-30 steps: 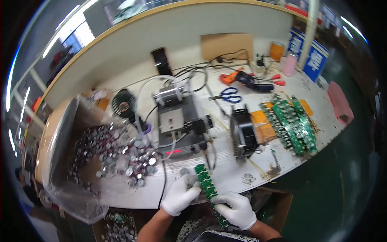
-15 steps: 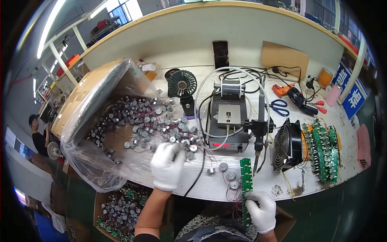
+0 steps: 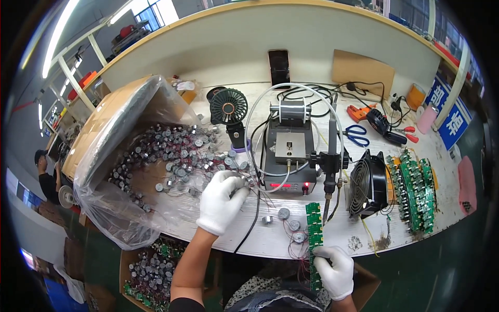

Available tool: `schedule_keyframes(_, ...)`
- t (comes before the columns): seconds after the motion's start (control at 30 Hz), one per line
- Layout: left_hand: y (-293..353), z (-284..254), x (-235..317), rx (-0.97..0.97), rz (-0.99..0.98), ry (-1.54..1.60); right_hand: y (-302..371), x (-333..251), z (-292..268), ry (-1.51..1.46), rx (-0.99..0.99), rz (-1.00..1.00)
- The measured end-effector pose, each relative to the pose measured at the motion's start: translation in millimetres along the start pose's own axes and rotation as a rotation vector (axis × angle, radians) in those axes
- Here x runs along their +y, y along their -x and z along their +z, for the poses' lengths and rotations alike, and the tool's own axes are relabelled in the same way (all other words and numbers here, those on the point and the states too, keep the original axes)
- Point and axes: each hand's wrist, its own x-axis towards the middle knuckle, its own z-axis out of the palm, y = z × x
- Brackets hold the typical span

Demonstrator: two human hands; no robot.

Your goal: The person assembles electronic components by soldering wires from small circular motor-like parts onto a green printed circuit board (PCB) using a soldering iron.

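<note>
My right hand [image 3: 335, 271], in a white glove, is closed on a long green circuit board strip [image 3: 315, 224], held upright at the table's front edge. Several small round silver motors [image 3: 294, 225] with thin red wires lie just left of the strip, and their wires trail toward it. My left hand [image 3: 222, 200], also gloved in white, reaches to the right edge of a large heap of such motors [image 3: 179, 169]. Its thumb and fingers pinch at a small motor, mostly covered by the fingertips.
A bagged cardboard box [image 3: 112, 122] spills the heap from the left. Behind stand a small fan [image 3: 228, 105] and a soldering machine [image 3: 291, 174] with a wire reel; its iron [image 3: 329, 179] hangs in a holder. To the right are a black fan [image 3: 368, 184] and stacked green boards [image 3: 413, 192].
My left hand has shifted right and a little away from me along the heap's edge, its fingers now pointing right. The right hand keeps its hold on the board strip.
</note>
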Motion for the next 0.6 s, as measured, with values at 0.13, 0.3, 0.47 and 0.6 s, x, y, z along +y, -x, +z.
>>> schedule_keyframes(0.13, 17, -6, 16, -0.251, -0.183, 0.334, -1, 0, -2, -0.018, -0.006, 0.032)
schedule_keyframes(0.3, 27, -7, 38, -0.48, -0.073, 0.373, -5, 3, -6, -0.023, -0.041, -0.05)
schedule_keyframes(0.47, 32, -3, 47, -0.627, 0.084, 0.403, -4, 7, -6, -0.042, -0.062, -0.073)
schedule_keyframes(0.6, 25, 0, 66, -0.675, 0.198, 0.286, -3, 6, -4, -0.05, -0.077, -0.039)
